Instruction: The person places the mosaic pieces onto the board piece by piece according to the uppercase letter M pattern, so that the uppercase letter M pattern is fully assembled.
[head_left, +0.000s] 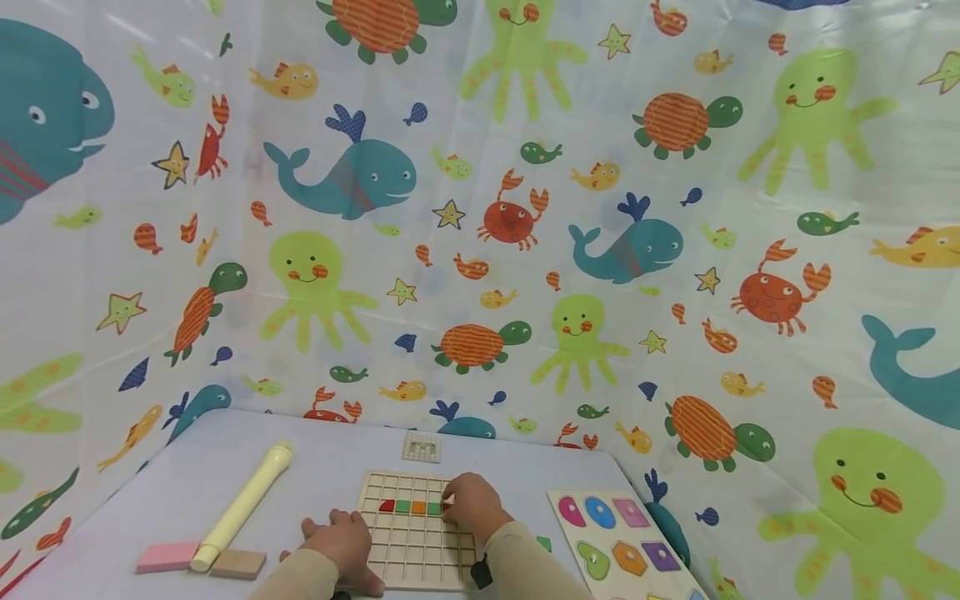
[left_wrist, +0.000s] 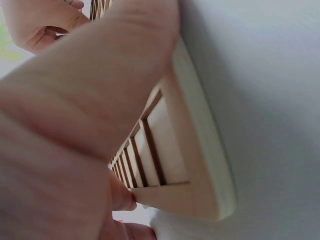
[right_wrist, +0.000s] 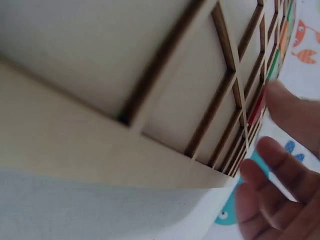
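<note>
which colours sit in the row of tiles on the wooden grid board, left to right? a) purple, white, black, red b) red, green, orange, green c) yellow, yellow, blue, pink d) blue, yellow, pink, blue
b: in the head view the row of tiles on the wooden grid board runs red, green, orange, green, ending at the right hand.

We are seeing a pale wooden grid board (head_left: pixel 414 537) showing a row of red, green and orange tiles (head_left: pixel 410 506). A cream flute (head_left: pixel 242 506), a pink block (head_left: pixel 167 557) and a tan block (head_left: pixel 237 564) are lying on the pale grey bench (head_left: pixel 180 492). The curtain (head_left: pixel 675 250) is showing teal whales, green octopuses, orange crabs and striped turtles.
</note>
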